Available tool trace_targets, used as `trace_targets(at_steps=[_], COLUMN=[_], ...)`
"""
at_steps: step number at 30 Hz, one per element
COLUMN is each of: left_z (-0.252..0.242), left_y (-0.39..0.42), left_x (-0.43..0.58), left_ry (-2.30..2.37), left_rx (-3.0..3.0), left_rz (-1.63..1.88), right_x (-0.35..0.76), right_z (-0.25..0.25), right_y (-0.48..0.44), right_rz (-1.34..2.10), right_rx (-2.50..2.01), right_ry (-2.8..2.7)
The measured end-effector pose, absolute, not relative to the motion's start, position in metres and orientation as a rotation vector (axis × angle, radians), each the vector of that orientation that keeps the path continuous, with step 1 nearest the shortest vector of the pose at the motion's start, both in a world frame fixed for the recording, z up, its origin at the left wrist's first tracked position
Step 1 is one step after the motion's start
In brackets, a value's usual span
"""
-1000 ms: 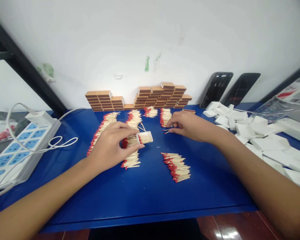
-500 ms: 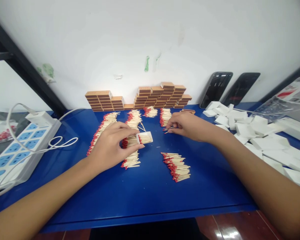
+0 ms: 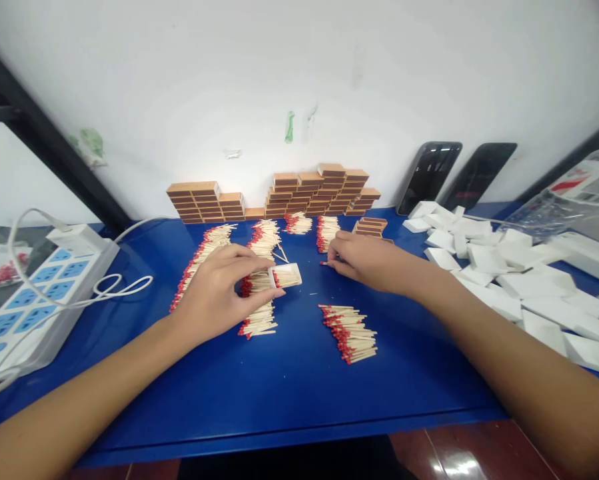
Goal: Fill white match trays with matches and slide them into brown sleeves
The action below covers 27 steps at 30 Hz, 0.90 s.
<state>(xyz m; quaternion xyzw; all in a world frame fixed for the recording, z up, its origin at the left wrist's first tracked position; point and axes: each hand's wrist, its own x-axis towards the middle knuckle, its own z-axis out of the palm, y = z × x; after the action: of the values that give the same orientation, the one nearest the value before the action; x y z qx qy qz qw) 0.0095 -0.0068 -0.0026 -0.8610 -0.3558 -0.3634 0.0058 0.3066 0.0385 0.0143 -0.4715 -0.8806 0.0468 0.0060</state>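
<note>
My left hand (image 3: 219,290) grips a small white matchbox tray (image 3: 286,275) holding red-tipped matches, just above a long row of matches (image 3: 259,280) on the blue table (image 3: 279,393). My right hand (image 3: 364,260) rests on the table with its fingers pinched on a few loose matches (image 3: 324,263), beside a short match pile (image 3: 326,232). Another match pile (image 3: 352,332) lies nearer me, between my arms.
Stacks of brown matchboxes (image 3: 319,190) line the wall. White box trays (image 3: 504,273) lie scattered at the right, below two dark phones (image 3: 429,175). A white power strip (image 3: 34,293) with cables sits at the left. Another match row (image 3: 199,260) runs left of my left hand.
My right hand has slid slightly left and nearer with its pinched matches, uncovering a small stack of brown boxes behind it. The left hand has stayed put with the tray.
</note>
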Motion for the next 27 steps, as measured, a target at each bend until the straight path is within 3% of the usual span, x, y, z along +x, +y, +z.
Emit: trace_targets(at_steps=[6, 15, 27], left_z=[-0.004, -0.001, -0.002], left_y=[-0.006, -0.01, -0.013], left_x=[0.008, 0.014, 0.017], left_ry=[-1.107, -1.103, -1.052], left_rx=[-2.699, -2.704, -2.715], left_rz=[-1.138, -1.132, -1.195], right_x=[0.304, 0.267, 0.259], right_z=[0.018, 0.019, 0.007], right_y=[0.034, 0.003, 0.002], right_rz=[0.161, 0.431, 0.294], right_rx=[-1.442, -1.02, -1.019], right_ry=[-2.722, -2.46, -2.48])
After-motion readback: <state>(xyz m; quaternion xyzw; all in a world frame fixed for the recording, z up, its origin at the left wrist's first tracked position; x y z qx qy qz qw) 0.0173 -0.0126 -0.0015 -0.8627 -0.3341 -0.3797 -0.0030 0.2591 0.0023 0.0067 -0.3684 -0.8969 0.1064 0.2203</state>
